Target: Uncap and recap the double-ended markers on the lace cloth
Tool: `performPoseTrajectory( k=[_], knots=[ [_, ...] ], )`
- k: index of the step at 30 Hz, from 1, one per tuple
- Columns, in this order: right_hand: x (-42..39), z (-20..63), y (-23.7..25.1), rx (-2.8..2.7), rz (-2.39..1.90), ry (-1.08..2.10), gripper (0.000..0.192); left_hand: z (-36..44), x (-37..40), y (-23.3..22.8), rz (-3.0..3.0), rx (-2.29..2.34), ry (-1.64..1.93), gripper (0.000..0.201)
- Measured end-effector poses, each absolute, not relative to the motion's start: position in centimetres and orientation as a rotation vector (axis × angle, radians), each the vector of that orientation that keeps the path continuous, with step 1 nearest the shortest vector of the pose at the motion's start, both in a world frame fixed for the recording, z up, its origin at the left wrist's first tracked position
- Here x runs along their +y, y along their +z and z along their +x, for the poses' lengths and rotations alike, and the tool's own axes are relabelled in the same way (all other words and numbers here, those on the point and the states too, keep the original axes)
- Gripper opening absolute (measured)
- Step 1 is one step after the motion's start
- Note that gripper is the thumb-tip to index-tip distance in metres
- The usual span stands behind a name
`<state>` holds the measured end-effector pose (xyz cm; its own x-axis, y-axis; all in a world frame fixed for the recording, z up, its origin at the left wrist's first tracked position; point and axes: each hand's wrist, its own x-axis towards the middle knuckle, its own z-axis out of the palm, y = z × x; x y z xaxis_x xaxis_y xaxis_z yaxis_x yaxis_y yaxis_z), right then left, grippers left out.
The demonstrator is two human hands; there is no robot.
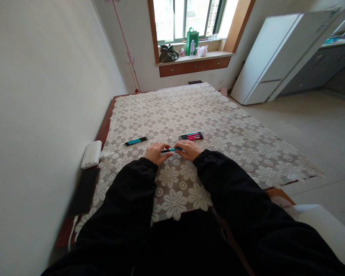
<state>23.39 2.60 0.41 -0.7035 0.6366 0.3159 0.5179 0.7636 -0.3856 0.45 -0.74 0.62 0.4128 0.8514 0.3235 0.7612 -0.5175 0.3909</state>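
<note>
Between my two hands lies a blue pen [172, 150] with a black section at its left end, held level just over the lace tablecloth [172, 205]. My left hand [158, 152] pinches the black end between thumb and fingers. The blue end is gripped by my right hand [188, 149], whose fingers hide the tip. Beyond my left hand, blue-and-black pens [135, 141] rest side by side on the cloth. Just behind my right hand is a small group of pens [191, 136], some red and some blue, lying parallel.
At the table's left edge sit a white power bank [91, 154] and a flat black device [84, 191] with a white cable [71, 233]. A wall runs along the left. A white chair [324, 226] stands at lower right, a fridge [271, 57] farther back.
</note>
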Motion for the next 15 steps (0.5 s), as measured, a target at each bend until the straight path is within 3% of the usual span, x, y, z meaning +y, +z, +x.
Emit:
performPoseTrajectory(
  k=[4, 9, 15],
  knots=[
    [2.60, 23.38, 0.47, -2.527, -0.866, 0.369, 0.014, 0.49, -0.74, 0.63, 2.523, 1.435, 0.692, 0.022],
    [2.57, 23.42, 0.67, -2.498, -0.866, 0.365, 0.012, 0.49, -0.76, 0.67, 2.542, 1.476, 0.629, 0.035],
    [2.83, 23.75, 0.52, -2.491, -0.947, 0.336, 0.015, 0.47, -0.63, 0.53, 2.454, 1.528, 0.702, 0.018]
  ],
)
